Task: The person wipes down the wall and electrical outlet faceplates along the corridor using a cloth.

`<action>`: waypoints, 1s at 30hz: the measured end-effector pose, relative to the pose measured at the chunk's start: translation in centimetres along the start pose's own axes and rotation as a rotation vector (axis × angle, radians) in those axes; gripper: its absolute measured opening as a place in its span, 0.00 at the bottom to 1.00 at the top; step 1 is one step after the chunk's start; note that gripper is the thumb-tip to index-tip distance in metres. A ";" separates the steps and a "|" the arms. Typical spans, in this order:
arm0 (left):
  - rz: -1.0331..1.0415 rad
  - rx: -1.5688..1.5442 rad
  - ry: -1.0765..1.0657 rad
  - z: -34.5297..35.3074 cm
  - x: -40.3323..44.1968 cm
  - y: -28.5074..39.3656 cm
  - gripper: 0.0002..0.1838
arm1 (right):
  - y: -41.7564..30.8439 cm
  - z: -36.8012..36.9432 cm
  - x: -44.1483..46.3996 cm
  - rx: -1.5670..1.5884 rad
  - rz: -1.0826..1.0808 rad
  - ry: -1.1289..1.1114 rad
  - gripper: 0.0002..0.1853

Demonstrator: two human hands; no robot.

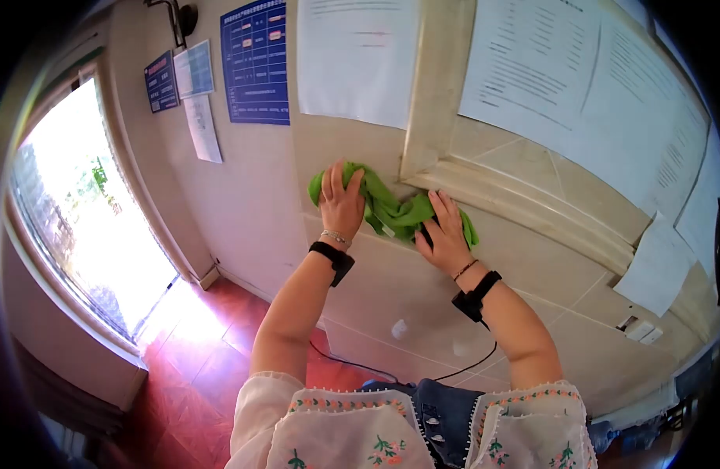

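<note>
With left hand point(342, 205) and right hand point(449, 239) set apart, clasping one bunched green cloth point(391, 209) and holding it against a cream tiled wall point(375, 289). Reaching forward from a white, flower-embroidered blouse point(344, 438) over a dark blue garment point(442, 402), arms nearly straight, with the backs of both hands in view. On the left, fingers pointing up over one end of the cloth, thumb toward its middle; on the right, fingers angled up and leftward, thumb lower, beside a dark patch point(431, 228) too covered to identify. Wearing a bracelet and black band point(332, 262) on the left wrist, likewise on the right, with a thin black cable point(495, 344) curving below.

Just above the cloth, a stone moulding point(532, 202) beside large printed sheets point(547, 94). Farther right, near a curled paper point(657, 266), a white wall fitting point(643, 331). Low at the right edge, see-through bluish containers point(604, 434), too blurred to make out any contents.

Off to the left, a blue notice point(254, 66), reddish floor point(188, 375) and, past them, a glaring doorway point(86, 211) with some greenery outside.
</note>
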State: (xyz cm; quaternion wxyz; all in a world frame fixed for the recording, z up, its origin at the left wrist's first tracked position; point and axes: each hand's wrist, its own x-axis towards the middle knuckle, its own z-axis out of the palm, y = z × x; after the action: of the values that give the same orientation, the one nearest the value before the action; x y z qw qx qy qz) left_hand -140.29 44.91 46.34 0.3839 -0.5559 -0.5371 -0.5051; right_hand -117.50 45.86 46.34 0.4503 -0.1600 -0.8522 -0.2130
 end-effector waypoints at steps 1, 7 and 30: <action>-0.077 -0.021 0.045 -0.2 0.7 -0.4 0.24 | -0.4 0.6 0.8 0.008 0.004 -0.004 0.11; -0.570 -0.540 -0.063 0.1 2.7 -0.7 0.18 | -2.3 3.7 4.0 -0.007 0.052 0.090 0.12; -0.308 -0.285 -0.062 4.7 -0.7 6.8 0.37 | -4.7 -2.3 -0.6 0.265 0.377 0.070 0.22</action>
State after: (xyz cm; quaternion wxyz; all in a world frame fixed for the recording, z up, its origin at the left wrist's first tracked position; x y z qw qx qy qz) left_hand -132.83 48.44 45.56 0.2030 -0.5311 -0.5506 -0.6112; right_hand -117.69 40.62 45.95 0.5283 -0.2482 -0.8118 -0.0168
